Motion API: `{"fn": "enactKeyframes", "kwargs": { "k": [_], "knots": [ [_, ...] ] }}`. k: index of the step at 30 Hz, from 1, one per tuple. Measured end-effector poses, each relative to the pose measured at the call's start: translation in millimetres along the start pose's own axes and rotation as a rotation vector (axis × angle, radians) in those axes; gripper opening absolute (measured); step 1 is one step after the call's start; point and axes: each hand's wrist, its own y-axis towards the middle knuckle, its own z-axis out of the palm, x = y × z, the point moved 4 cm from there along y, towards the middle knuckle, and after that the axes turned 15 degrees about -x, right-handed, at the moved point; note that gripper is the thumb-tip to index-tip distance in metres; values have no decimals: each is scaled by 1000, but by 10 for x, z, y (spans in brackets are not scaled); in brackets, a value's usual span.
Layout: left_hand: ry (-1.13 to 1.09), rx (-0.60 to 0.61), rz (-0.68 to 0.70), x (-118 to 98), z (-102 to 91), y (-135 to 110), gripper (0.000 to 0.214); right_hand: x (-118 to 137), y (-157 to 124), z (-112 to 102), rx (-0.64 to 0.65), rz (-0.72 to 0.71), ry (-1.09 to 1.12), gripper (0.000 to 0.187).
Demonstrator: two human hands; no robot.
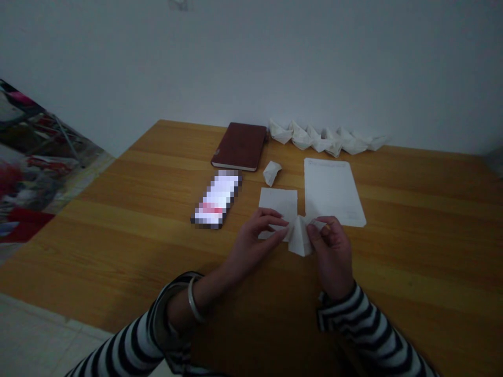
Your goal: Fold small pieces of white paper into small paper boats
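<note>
Both my hands pinch a small folded white paper piece (301, 238) just above the wooden table (118, 225). My left hand (253, 243) grips its left edge with thumb and fingertips; a silver bangle sits on that wrist. My right hand (332, 254) holds the right edge, fingers curled closed. The folded piece stands up in a pointed, tent-like shape. Under it lies a square white sheet (277, 201).
A larger white sheet (332, 191) lies to the right. A single folded paper shape (272, 172) sits behind, and a row of several folded paper boats (326, 139) lines the wall. A dark red notebook (240, 146) and a phone (217, 199) lie left of centre.
</note>
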Motion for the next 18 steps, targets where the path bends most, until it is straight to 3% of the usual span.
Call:
{"fn": "enactKeyframes", "kwargs": {
  "k": [3,5,8,10,14,18],
  "knots": [
    [-237,75,-275,103,93,-49,22,-46,-61,76,60,87,48,21],
    [-283,104,-436,149,142,-102,36,-69,-95,99,74,118,64,19],
    [-303,137,-556,154,168,-153,45,-72,-99,87,61,93,89,14],
    [-342,119,-521,120,139,-128,41,-63,-80,75,72,58,115,13],
    [-255,12,-259,49,2,6,20,-64,-45,98,213,61,109,9],
    [-199,79,-190,43,-16,48,15,-84,-31,105,318,86,55,15]
  ]
}}
